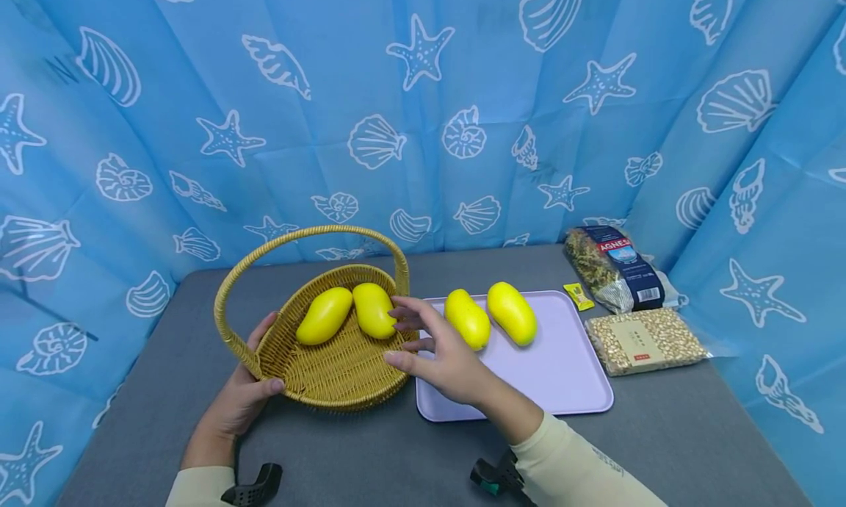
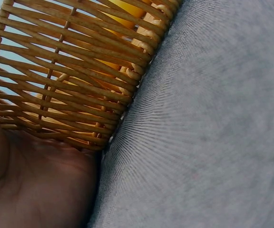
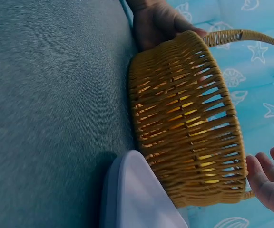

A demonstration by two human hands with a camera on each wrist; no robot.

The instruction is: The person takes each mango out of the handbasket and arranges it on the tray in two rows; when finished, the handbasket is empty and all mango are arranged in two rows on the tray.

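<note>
A woven wicker basket (image 1: 333, 378) with a tall arched handle stands on the left of the table, and two yellow mangoes lie inside: a left mango (image 1: 324, 317) and a right mango (image 1: 373, 312). My left hand (image 1: 239, 397) grips the basket's left side, thumb over the rim and fingers around the outside. Over the basket's right rim, my right hand (image 1: 449, 356) is held with fingers spread, close to the right mango and holding nothing. Two more mangoes (image 1: 512, 314) lie on a pale lilac tray (image 1: 562, 389) to the right, partly behind that hand.
Right of the tray lie a small yellow packet (image 1: 579, 297), a dark bag labelled AGNESI (image 1: 617, 268) and a clear vacuum pack of pale grains (image 1: 648, 342). A blue curtain (image 1: 423, 125) with shell prints hangs behind the grey table (image 1: 330, 455).
</note>
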